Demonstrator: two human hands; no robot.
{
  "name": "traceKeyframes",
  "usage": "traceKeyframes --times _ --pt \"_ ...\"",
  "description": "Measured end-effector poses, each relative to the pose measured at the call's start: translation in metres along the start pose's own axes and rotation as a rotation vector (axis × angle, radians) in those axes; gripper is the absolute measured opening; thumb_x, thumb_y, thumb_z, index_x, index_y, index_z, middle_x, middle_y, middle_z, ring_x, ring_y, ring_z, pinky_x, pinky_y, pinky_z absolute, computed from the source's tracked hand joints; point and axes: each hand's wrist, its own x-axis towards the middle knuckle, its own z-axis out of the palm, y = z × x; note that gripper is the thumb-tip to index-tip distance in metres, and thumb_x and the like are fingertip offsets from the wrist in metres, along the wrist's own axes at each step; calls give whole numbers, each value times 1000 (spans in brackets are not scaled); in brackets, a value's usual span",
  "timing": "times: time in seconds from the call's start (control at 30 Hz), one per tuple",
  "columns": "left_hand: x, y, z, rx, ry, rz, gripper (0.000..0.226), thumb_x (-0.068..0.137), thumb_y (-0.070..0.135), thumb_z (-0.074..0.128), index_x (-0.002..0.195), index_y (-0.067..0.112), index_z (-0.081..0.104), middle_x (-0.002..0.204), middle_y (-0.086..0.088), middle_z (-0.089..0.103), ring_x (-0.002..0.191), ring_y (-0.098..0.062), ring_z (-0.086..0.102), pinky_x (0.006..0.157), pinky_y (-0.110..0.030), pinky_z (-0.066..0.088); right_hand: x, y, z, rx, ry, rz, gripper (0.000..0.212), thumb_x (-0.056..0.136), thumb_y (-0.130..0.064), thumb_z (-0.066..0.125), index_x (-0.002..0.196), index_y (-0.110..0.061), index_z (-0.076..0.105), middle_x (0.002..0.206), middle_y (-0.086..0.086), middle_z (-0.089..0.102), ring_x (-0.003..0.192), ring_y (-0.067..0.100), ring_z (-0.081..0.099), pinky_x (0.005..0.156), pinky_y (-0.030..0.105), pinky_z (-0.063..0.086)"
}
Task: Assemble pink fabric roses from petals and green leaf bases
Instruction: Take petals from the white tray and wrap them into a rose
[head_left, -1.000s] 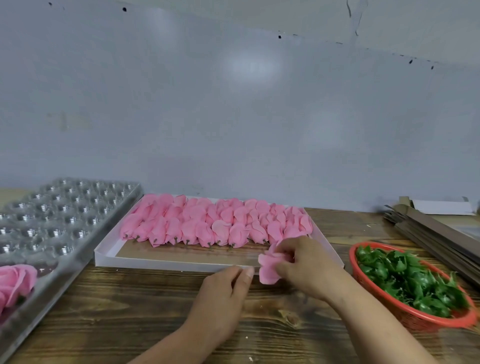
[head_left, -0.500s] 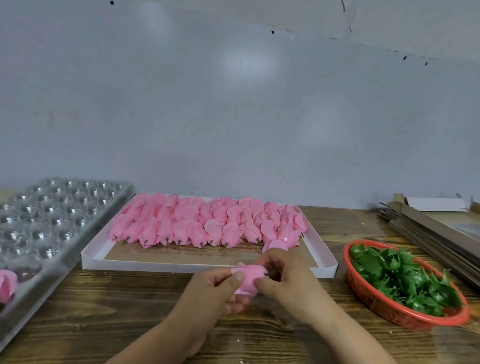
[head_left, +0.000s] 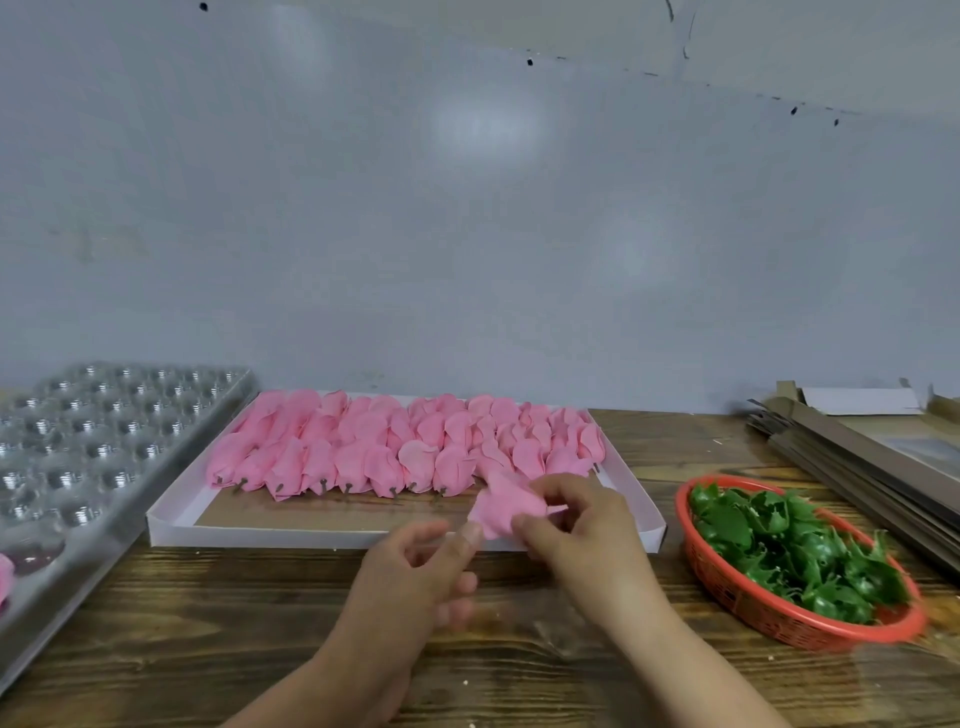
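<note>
A white shallow box (head_left: 171, 530) holds rows of pink fabric petal bundles (head_left: 374, 447) with short stems. My right hand (head_left: 582, 535) pinches one pink petal piece (head_left: 501, 506) just above the box's front edge. My left hand (head_left: 415, 577) is beside it, its thumb tip touching the petal's lower left edge and its fingers curled loosely. A red oval basket (head_left: 727, 597) at the right is filled with green leaf bases (head_left: 789, 551).
A clear plastic blister tray (head_left: 93, 441) with round cups lies at the left, with a finished pink rose (head_left: 4, 577) at its near end. Flat cardboard sheets (head_left: 857, 467) are stacked at the far right. All rest on a wooden table (head_left: 208, 649) before a grey wall.
Both hands have shifted slightly right and up with the petal piece. The left hand has loosened from a pinch to a thumb touch. The camera view has drifted a little.
</note>
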Motion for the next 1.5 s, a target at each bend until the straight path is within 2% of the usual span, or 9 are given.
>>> traceKeyframes --times 0.13,0.27,0.43,0.73,0.9,1.07,1.23,1.4,1.5 --pt "-18 0 24 -339 -415 -186 58 67 51 80 112 16 69 115 -8 70 104 -23 68 76 -37 57 -15 -11 18 385 -23 105 26 77 1 70 79 -25 67 59 -4 60 57 13 55 55 25 46" --pt "-17 -4 36 -819 -318 -261 36 83 41 61 81 10 79 82 -2 74 73 -10 72 62 -27 59 -27 -11 36 204 -74 -60 17 75 -3 72 82 -19 72 79 -3 70 74 12 65 71 32 54" --pt "-13 3 18 -781 -265 -244 25 73 19 64 92 4 74 93 -14 73 81 -24 73 70 -38 58 -35 -8 45 -47 -16 -191 20 75 -19 68 94 -24 66 87 -5 66 89 11 58 80 35 47" --pt "-12 13 14 -696 -174 -133 44 78 15 65 119 -1 59 100 -24 67 88 -31 69 67 -38 59 -39 -8 51 15 13 -155 37 68 -30 66 99 -42 51 85 -9 64 90 15 59 83 40 48" --pt "-8 19 6 -695 -155 -98 25 79 24 65 85 -1 68 78 -20 68 68 -28 69 56 -38 58 -40 -5 54 69 19 -230 29 64 -25 71 89 -32 58 84 -12 65 73 13 61 67 37 52" --pt "-10 21 9 -743 -217 -76 35 83 27 60 57 8 73 64 -14 65 56 -24 68 50 -34 56 -40 -2 54 62 52 -267 19 64 -28 69 79 -26 58 76 -5 63 62 14 57 53 30 49" --pt "-11 19 11 -721 -268 -45 27 77 25 61 62 7 74 61 -13 63 54 -23 66 49 -31 55 -41 -7 51 105 42 -265 23 64 -15 74 81 -25 62 73 -1 59 59 12 55 49 18 43" --pt "-10 14 8 -546 -313 35 42 72 21 78 105 0 65 86 -20 68 81 -28 69 68 -36 58 -36 -9 46 333 -6 -206 34 69 8 73 86 -21 68 69 -1 62 62 0 56 57 16 47" --pt "-7 13 5 -430 -329 131 41 60 18 87 96 3 73 97 -23 67 92 -30 67 77 -34 57 -32 -9 44 549 -86 -144 29 70 17 68 81 -9 66 83 2 70 73 12 61 67 26 49"
